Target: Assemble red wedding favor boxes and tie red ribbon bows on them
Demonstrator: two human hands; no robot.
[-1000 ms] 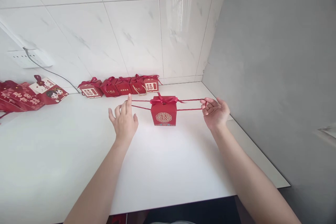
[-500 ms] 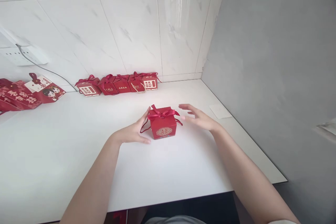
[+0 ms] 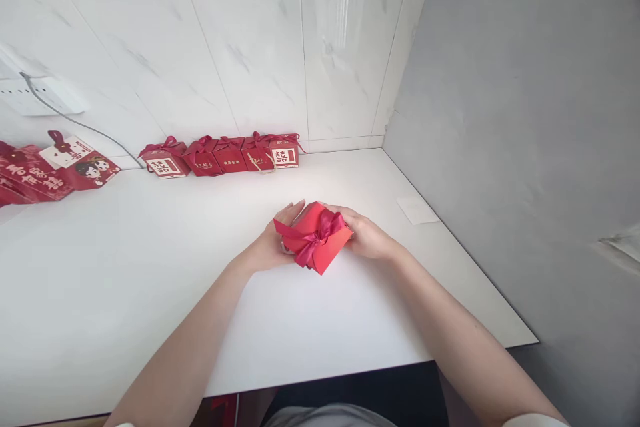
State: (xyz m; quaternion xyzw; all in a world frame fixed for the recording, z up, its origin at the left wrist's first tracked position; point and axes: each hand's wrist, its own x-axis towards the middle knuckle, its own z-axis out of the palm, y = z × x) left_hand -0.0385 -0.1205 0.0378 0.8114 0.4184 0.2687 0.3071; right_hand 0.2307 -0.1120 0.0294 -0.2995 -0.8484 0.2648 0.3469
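Note:
A red gift box [image 3: 331, 250] with a dark red ribbon bow [image 3: 316, 237] on top is between my two hands, tilted so its top faces me. My left hand [image 3: 274, 240] grips its left side, fingers reaching behind it. On the opposite side my right hand [image 3: 367, 235] is wrapped against the box, its fingertips partly hidden behind it. The front print of the box is out of sight. Whether its bottom touches the white table [image 3: 280, 327] I cannot tell.
Several red ribbon-tied boxes [image 3: 230, 157] stand in a row along the tiled wall. Red printed cartons [image 3: 40, 173] lie at the far left, below a socket [image 3: 40, 99] with a grey cable [image 3: 83, 130]. A white paper [image 3: 417, 209] lies near the grey wall at the right.
My right hand has moved left onto the box, and both hands now hold it. The box has turned and tipped towards me, showing its top instead of its printed front.

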